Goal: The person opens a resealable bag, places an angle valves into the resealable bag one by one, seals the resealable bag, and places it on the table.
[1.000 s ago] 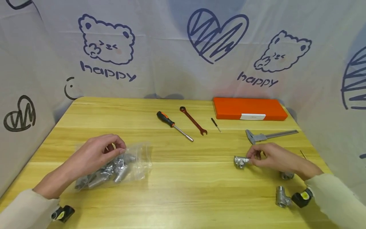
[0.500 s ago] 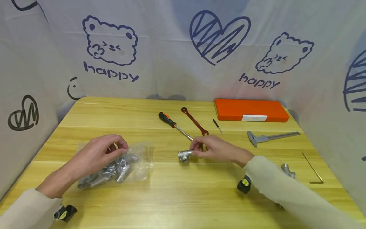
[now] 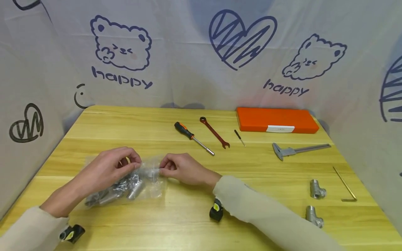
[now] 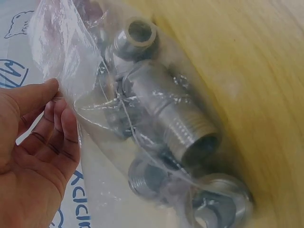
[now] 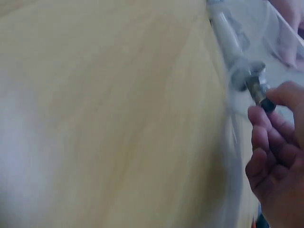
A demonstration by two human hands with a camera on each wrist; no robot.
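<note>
While printed fabric walls enclose the wooden surface (image 3: pixel 194 209), the right hand (image 3: pixel 182 169), fingers pinching a tee fitting (image 3: pixel 153 172), has moved to the bag (image 3: pixel 125 184) pinched by the left hand (image 3: pixel 108 169).

right hand (image 3: pixel 180 169) | carried tee fitting (image 3: pixel 153 171) left | now at plastic bag (image 3: pixel 125 183) mouth

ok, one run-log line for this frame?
left hand: pinches plastic bag mouth | right hand: holds tee fitting at bag mouth | bag: holds metal fittings | loose: two fittings at table's right

Clear glossy plastic bag (image 3: pixel 147 174), metal fittings (image 4: pixel 175 118)
</note>
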